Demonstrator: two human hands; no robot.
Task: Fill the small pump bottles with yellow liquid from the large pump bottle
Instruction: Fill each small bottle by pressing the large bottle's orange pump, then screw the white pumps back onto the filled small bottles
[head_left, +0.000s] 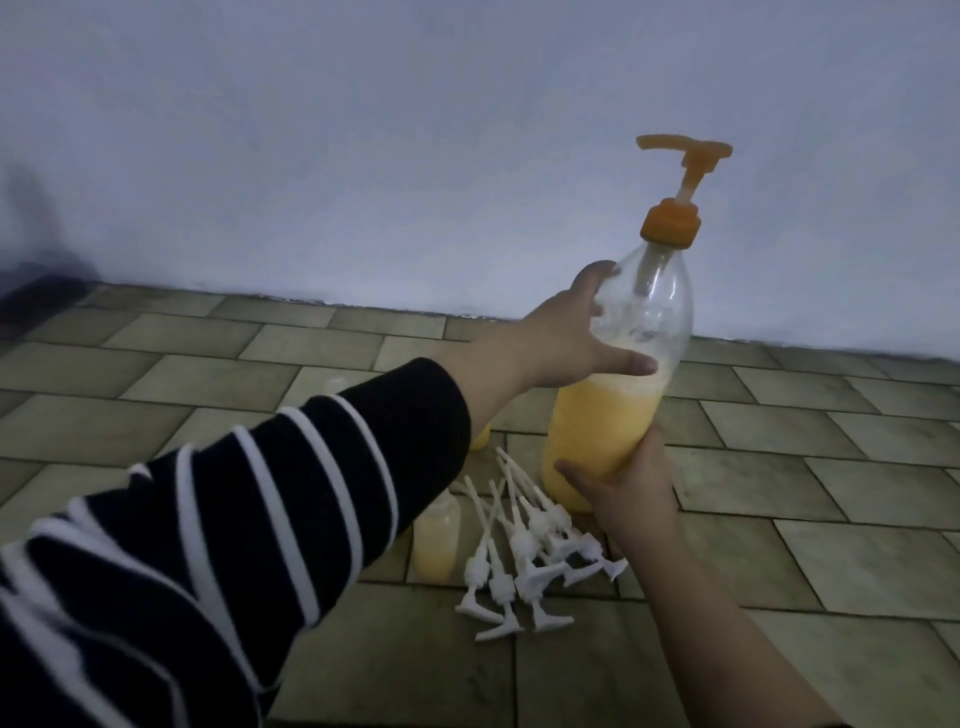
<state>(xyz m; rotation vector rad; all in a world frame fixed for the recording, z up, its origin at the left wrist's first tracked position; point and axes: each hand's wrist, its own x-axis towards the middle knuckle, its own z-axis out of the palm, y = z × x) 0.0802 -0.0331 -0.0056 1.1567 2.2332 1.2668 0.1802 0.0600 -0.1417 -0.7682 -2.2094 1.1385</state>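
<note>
Head view: both hands (566, 332) (631, 493) around large pump bottle (618, 395).

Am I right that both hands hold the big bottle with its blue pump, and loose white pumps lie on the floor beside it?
Not quite: the pump is orange, not blue, as the head view shows. The rest holds: the left hand grips the upper part of the big bottle, the right hand grips it near the base, and the loose white pumps lie on the floor beside it.
</note>
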